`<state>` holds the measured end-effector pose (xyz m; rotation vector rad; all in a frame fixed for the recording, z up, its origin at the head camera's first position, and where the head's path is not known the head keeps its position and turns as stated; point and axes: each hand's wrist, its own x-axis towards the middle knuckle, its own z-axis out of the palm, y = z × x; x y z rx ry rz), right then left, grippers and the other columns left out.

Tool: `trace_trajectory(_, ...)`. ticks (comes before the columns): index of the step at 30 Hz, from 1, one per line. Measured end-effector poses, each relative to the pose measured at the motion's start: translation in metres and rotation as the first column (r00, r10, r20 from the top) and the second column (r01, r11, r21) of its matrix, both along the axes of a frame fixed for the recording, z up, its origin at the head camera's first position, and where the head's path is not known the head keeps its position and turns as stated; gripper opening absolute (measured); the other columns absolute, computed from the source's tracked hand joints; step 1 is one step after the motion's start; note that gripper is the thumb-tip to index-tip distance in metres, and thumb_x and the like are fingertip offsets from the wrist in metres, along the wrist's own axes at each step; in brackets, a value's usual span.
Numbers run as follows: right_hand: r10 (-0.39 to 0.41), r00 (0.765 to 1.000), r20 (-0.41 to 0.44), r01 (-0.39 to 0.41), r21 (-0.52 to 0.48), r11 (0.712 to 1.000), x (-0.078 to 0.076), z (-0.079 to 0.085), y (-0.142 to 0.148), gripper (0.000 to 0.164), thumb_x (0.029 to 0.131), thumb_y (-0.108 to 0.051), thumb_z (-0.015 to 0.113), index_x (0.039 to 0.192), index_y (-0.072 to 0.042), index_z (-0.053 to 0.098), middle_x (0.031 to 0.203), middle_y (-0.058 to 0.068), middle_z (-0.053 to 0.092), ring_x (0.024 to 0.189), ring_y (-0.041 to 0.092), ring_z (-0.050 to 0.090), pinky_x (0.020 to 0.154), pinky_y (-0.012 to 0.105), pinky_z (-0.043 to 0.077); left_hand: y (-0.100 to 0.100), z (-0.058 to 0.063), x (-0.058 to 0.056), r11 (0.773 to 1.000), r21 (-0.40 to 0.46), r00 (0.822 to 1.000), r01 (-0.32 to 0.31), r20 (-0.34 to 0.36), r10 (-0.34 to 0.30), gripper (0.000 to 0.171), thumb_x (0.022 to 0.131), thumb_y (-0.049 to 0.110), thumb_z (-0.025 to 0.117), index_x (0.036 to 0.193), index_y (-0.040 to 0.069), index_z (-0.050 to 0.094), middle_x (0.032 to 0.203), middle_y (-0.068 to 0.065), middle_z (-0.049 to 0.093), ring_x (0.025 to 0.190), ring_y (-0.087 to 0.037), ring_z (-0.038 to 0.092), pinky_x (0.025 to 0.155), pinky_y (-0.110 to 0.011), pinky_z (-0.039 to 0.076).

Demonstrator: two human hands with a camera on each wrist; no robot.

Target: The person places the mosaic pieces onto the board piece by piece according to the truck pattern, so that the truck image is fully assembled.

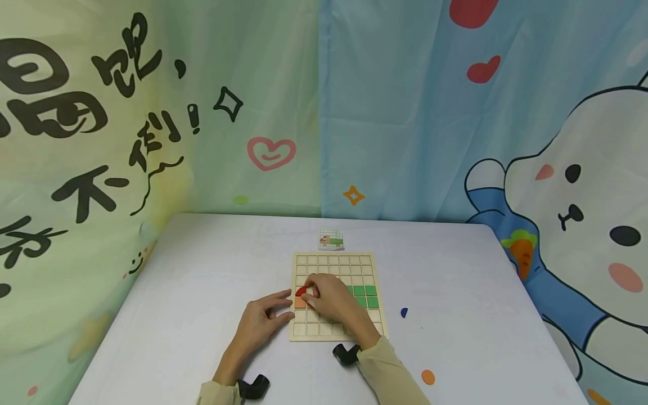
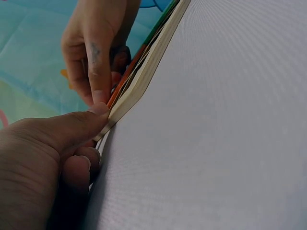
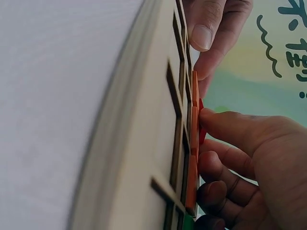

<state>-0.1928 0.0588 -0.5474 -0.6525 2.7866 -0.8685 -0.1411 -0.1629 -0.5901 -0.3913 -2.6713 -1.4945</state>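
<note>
A wooden grid board (image 1: 334, 341) lies on the white table, with rows of square cells. My right hand (image 1: 331, 295) is over its left half, thumb and forefinger pinching a small red piece with a curved edge (image 1: 301, 291). In the right wrist view the red piece (image 3: 202, 129) stands tilted against the orange pieces (image 3: 194, 127). Just below the red piece is an orange square (image 1: 300, 303) in the leftmost column. My left hand (image 1: 260, 320) touches the board's left edge with its fingertips and thumb. Green squares (image 1: 371, 291) fill cells on the right; the right hand hides the middle cells.
A small pattern card (image 1: 331, 239) lies behind the board. To the right are a dark blue half-round piece (image 1: 404, 313) and, nearer, an orange round piece (image 1: 428, 377). Black wrist cameras (image 1: 254, 387) sit on both wrists. A printed curtain (image 1: 395, 140) hangs behind the table.
</note>
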Motion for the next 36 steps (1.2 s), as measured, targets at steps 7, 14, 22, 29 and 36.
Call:
trace_trajectory(7,0.010,1.000,0.014,-0.010,-0.010,1.000,-0.002,0.002,0.000,0.022,0.100,-0.030,0.074,0.115,-0.014,0.073,0.071,-0.009,0.054,0.060,0.003,0.045,0.057,0.021,0.037,-0.001,0.002,-0.002,1.000,0.002,1.000,-0.001,0.028,0.001,0.024,0.086,0.018,0.089,0.109,0.014,0.084,0.133,-0.003,0.077,0.057,0.001,0.046,0.053,-0.015,0.036)
trace_trajectory(14,0.012,1.000,0.008,-0.012,-0.008,1.000,-0.003,0.001,0.001,0.022,0.100,-0.030,0.075,0.115,-0.014,0.073,0.072,-0.010,0.055,0.061,0.003,0.046,0.059,0.021,0.038,-0.001,0.001,-0.003,1.000,0.011,0.999,0.002,0.048,-0.002,0.025,0.086,0.018,0.089,0.109,0.014,0.084,0.134,-0.003,0.077,0.056,0.001,0.046,0.053,-0.015,0.036)
trace_trajectory(22,0.024,1.000,0.005,-0.024,-0.010,1.000,-0.004,0.000,0.003,0.022,0.100,-0.030,0.075,0.115,-0.015,0.073,0.073,-0.010,0.055,0.062,0.003,0.047,0.060,0.022,0.039,-0.001,0.002,-0.003,1.000,0.011,0.999,0.003,0.039,-0.003,0.024,0.086,0.018,0.089,0.109,0.013,0.084,0.133,-0.004,0.077,0.055,0.001,0.046,0.053,-0.015,0.036)
trace_trajectory(29,0.054,0.998,0.034,-0.051,-0.063,0.997,-0.002,0.003,0.008,0.024,0.101,-0.027,0.073,0.120,-0.013,0.073,0.077,-0.009,0.058,0.065,0.003,0.049,0.064,0.023,0.043,0.000,0.003,0.000,1.000,0.010,0.998,0.001,0.060,-0.002,0.025,0.087,0.019,0.089,0.111,0.013,0.083,0.134,-0.001,0.076,0.055,0.002,0.046,0.052,-0.016,0.037)
trace_trajectory(36,0.040,0.999,0.037,-0.035,-0.123,0.992,0.002,0.012,0.027,0.025,0.101,-0.023,0.073,0.123,-0.009,0.073,0.077,-0.009,0.059,0.066,0.004,0.050,0.067,0.023,0.046,0.000,0.003,0.000,1.000,0.005,0.998,-0.006,0.057,0.005,0.026,0.087,0.020,0.089,0.111,0.012,0.083,0.134,-0.001,0.076,0.055,0.002,0.045,0.052,-0.017,0.037)
